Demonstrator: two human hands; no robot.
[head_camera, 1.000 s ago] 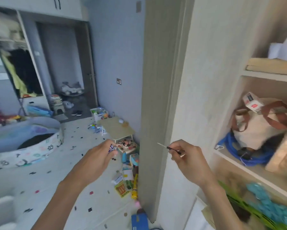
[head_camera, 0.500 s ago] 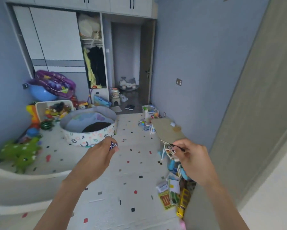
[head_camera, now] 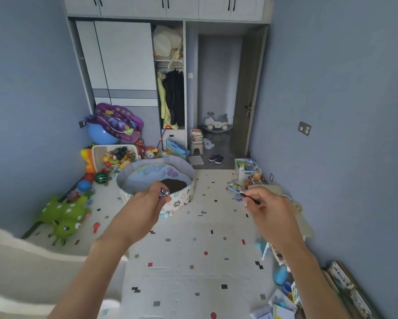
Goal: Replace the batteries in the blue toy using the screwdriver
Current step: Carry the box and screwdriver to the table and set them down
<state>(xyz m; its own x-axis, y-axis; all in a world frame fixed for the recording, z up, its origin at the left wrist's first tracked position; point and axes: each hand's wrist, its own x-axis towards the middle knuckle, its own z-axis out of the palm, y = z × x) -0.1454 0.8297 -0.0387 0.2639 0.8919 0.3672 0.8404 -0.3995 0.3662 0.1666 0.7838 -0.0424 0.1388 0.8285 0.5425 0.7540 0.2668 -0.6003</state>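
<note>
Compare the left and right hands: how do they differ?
Left hand pinches small shiny batteries; right hand pinches a thin screwdriver. Left hand is in front of the round play pen; right hand sits nearer the right wall. Both are raised, fingers curled.

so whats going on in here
A person stands in a cluttered playroom with both arms held out over the speckled play mat. The left hand grips what look like small batteries, and the right hand pinches a thin screwdriver. Neither hand is on a toy yet, so the battery swap has not started.
</note>
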